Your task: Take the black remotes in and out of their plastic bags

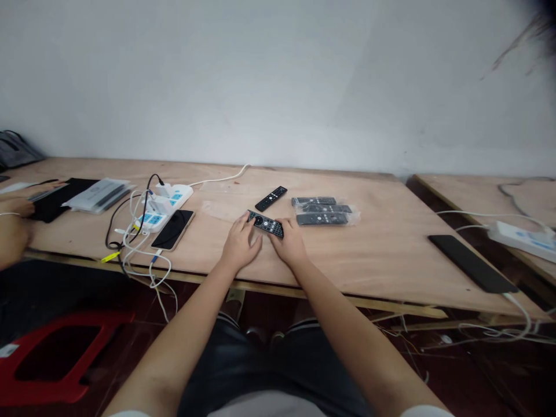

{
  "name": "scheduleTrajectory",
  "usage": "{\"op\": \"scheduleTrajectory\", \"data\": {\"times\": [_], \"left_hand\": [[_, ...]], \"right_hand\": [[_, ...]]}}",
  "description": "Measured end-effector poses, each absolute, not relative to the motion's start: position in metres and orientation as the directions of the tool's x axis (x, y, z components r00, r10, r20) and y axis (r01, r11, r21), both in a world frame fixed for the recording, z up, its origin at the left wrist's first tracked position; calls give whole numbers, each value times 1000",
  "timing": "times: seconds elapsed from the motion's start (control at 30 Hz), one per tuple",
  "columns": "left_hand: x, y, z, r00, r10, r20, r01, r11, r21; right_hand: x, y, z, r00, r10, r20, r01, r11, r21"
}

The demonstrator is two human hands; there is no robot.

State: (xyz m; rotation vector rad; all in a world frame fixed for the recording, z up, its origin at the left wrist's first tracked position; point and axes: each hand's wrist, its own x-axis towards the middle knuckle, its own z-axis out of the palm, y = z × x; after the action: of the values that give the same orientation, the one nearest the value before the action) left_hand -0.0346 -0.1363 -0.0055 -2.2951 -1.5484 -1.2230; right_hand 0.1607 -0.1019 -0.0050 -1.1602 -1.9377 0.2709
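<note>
Fingers of both hands clasp the dark remote flat on the tabletop; steadying either end evenly should stop it sliding.

My forearms are bare, with white short sleeves just showing at the bottom edge. I wear dark shorts with pale striped hems.

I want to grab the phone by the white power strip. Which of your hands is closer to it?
Left. The left hand rests just right of the phone; the right hand lies farther right, past the remote.
</note>
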Motion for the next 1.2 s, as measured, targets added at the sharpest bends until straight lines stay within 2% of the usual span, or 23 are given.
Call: {"op": "scheduleTrajectory", "data": {"times": [0.3,0.5,0.6,0.8,1.0,1.2], "left_hand": [[-34,-139,-2,204,759,619,802,-492,339],[-32,-142,0,204,748,631,791,-506,344],[-32,-143,2,166,735,657,787,-500,361],[-32,-142,3,-54,703,709,836,-357,417],[-35,-134,-7,15,766,643,815,-381,436],[-36,-135,-8,-5,786,619,803,-366,471]], "right_hand": [[163,-96,-12,-118,823,556,607,503,-615],[162,-97,-10,-200,819,538,589,539,-602],[162,-97,-12,-215,795,567,563,575,-594],[163,-95,-14,-226,778,586,543,600,-588],[163,-97,-14,-283,786,549,558,601,-573],[162,-98,-12,-296,783,547,572,604,-555]]}}
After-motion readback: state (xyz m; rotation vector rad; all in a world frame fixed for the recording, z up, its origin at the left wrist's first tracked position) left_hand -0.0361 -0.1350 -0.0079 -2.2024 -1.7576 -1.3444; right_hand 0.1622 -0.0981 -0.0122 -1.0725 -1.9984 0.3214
